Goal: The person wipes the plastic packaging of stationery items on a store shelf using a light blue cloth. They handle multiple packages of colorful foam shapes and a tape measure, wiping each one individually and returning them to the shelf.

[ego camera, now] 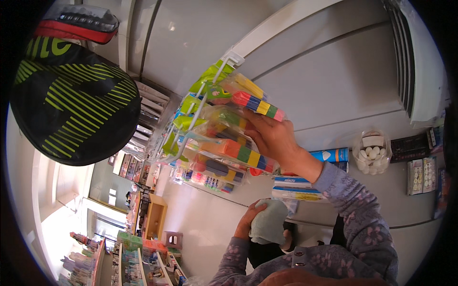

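My right hand (273,136) reaches among clear plastic packets of coloured blocks, perhaps modelling clay, that hang from white metal hooks (200,111). Its fingers touch the packets, and some fingertips are hidden between them. Just above the knuckles is a packet with red, blue, yellow, green and pink blocks (259,106). Below the fingers hangs another striped packet (247,155), beginning with orange. Lower down, near my body, my left hand (247,221) grips a folded pale green cloth (270,221).
A black round-ended bag with lime stripes (82,103) hangs at left, below a red zipped case (78,30). Boxes (297,187), a blue cylinder (331,155) and a clear container of white balls (372,153) sit at right. Stocked shelves (143,264) stand lower left.
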`<state>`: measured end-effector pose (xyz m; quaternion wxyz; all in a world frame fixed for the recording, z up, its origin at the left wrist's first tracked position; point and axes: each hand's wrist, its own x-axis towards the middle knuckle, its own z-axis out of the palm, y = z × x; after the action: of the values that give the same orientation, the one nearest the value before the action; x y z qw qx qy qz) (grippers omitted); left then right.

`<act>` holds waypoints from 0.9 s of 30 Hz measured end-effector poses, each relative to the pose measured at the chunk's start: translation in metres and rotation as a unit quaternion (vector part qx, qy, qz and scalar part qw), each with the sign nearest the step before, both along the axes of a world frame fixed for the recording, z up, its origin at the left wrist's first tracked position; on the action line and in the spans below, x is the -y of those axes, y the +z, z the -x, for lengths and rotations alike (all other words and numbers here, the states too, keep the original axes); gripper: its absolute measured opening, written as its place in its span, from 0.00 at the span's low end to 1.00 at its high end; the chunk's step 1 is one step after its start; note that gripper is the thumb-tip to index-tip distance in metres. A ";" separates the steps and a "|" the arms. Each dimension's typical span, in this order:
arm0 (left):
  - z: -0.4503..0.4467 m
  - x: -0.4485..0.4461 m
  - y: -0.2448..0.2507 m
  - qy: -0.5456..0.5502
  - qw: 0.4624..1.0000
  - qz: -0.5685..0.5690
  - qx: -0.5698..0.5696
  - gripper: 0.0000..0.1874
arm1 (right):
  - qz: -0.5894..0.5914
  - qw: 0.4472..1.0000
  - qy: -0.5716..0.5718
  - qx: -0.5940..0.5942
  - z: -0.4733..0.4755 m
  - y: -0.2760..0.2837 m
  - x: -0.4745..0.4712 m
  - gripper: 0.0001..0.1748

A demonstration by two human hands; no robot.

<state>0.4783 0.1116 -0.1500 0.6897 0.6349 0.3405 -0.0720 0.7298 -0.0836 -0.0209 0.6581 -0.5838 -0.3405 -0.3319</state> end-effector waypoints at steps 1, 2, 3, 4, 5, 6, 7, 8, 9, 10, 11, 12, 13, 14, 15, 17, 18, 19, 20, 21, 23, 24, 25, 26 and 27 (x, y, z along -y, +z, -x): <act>0.000 0.000 0.001 0.002 1.000 0.014 0.003 0.25 | 0.021 0.999 -0.023 0.010 0.002 0.000 0.003 0.22; 0.001 0.001 0.001 0.001 1.000 0.005 0.005 0.25 | 0.045 0.998 -0.043 0.017 0.005 -0.001 0.008 0.21; 0.001 0.001 0.002 0.001 1.000 0.006 0.007 0.25 | 0.051 0.996 -0.057 0.050 0.007 -0.001 0.014 0.19; 0.002 0.002 0.002 0.003 1.000 0.014 0.005 0.25 | 0.059 0.993 -0.067 0.080 0.009 -0.001 0.021 0.18; 0.002 0.002 0.002 0.001 1.000 0.008 0.012 0.25 | 0.060 0.989 -0.081 0.112 0.010 0.000 0.028 0.16; 0.003 0.001 0.001 0.002 1.000 0.008 0.016 0.25 | 0.050 0.985 -0.100 0.133 0.012 0.002 0.032 0.15; 0.004 0.001 0.000 0.003 1.000 0.008 0.018 0.25 | 0.033 0.980 -0.122 0.154 0.014 0.005 0.037 0.15; 0.005 0.000 -0.001 0.000 1.000 0.012 0.023 0.25 | 0.021 0.974 -0.142 0.173 0.016 0.008 0.041 0.14; 0.005 -0.001 -0.003 -0.002 0.999 0.016 0.028 0.25 | -0.005 0.974 -0.146 0.171 0.017 0.012 0.045 0.14; 0.006 -0.003 -0.005 -0.003 0.999 0.029 0.031 0.25 | -0.025 0.975 -0.148 0.164 0.019 0.016 0.048 0.15; 0.008 -0.004 -0.007 -0.008 0.999 0.012 0.028 0.25 | -0.044 0.976 -0.147 0.153 0.019 0.019 0.051 0.16; 0.008 -0.005 -0.009 -0.012 1.000 0.005 0.026 0.25 | -0.077 0.978 -0.148 0.127 0.019 0.023 0.053 0.18; 0.009 -0.006 -0.010 -0.010 1.000 -0.002 0.017 0.25 | -0.108 0.979 -0.146 0.096 0.017 0.026 0.056 0.19; 0.012 -0.006 -0.010 -0.014 0.999 0.004 0.031 0.25 | -0.140 0.978 -0.143 0.065 0.015 0.029 0.058 0.21; 0.013 -0.005 -0.010 -0.012 0.999 0.010 0.038 0.25 | -0.140 0.978 -0.148 0.035 0.011 0.031 0.061 0.22; 0.017 -0.004 -0.008 -0.004 0.999 0.017 0.042 0.25 | -0.136 0.978 -0.153 -0.030 0.002 0.032 0.066 0.26; 0.020 -0.003 -0.007 0.002 0.999 0.017 0.038 0.25 | -0.120 0.981 -0.148 -0.033 -0.001 0.031 0.067 0.29; 0.021 -0.002 -0.005 0.005 0.999 0.035 0.037 0.25 | -0.118 0.983 -0.138 -0.027 -0.005 0.031 0.066 0.30; 0.022 -0.002 -0.003 0.001 0.999 0.011 0.033 0.25 | -0.114 0.985 -0.125 -0.024 -0.010 0.031 0.064 0.30; 0.023 -0.002 -0.002 -0.005 0.999 0.004 0.031 0.24 | -0.110 0.987 -0.112 -0.021 -0.012 0.030 0.060 0.31; 0.023 -0.002 0.000 -0.006 0.999 0.005 0.032 0.24 | -0.097 0.993 -0.041 -0.052 -0.012 0.028 0.050 0.33; 0.023 -0.002 0.000 -0.002 0.999 0.012 0.034 0.24 | -0.085 0.993 0.003 -0.085 -0.012 0.027 0.046 0.34; 0.022 -0.002 0.000 0.005 0.999 0.030 0.030 0.24 | -0.094 0.994 0.013 -0.062 -0.012 0.026 0.044 0.34; 0.022 -0.002 0.000 -0.001 0.999 0.018 0.039 0.24 | -0.099 0.993 0.032 -0.057 -0.011 0.025 0.041 0.34; 0.021 -0.002 0.000 -0.004 0.999 0.015 0.041 0.24 | -0.105 0.992 0.053 -0.054 -0.010 0.025 0.039 0.34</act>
<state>0.4570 0.1131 -0.1503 0.7124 0.6283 0.3079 -0.0539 0.7399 -0.1229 0.0036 0.7496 -0.5103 -0.2978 -0.2984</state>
